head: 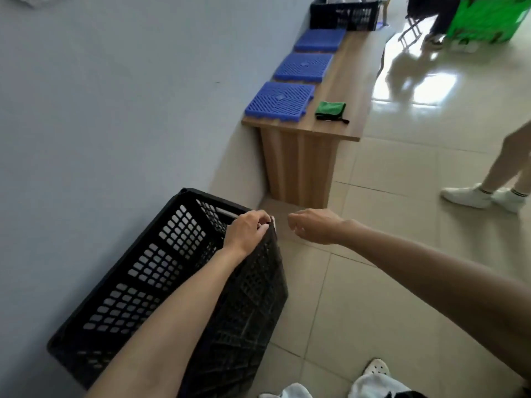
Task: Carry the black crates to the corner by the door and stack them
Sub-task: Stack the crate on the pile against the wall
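Near floor: pale glossy tiles (359,297); the wearer's white shoes (376,369) show at the near edge.
Black crate, near: black crate (149,282) at near left, tipped toward the grey wall (115,110), its open lattice side facing up; whether its lower edge rests on the floor cannot be told.
Left hand: left hand (247,229) on the crate's far right corner, fingers curled over the rim and gripping it.
Right hand: right hand (314,226) just right of that corner, apart from the crate, fingers loosely curled around nothing.
Middle distance: wooden bench (301,156) along the wall; three blue grid panels (280,99) in a row on it; a green cloth (329,110) to their right.
Right side: a bystander's legs and white shoes (465,193).
Far end: a second black crate (344,14) on the bench's far end, with something inside; a green box (485,18) at far right.
Door corner: not visible.
Progress: judged early. No stack is seen; one crate is in hand, the other well apart on the bench.
Remaining: carry both to the corner and stack them.
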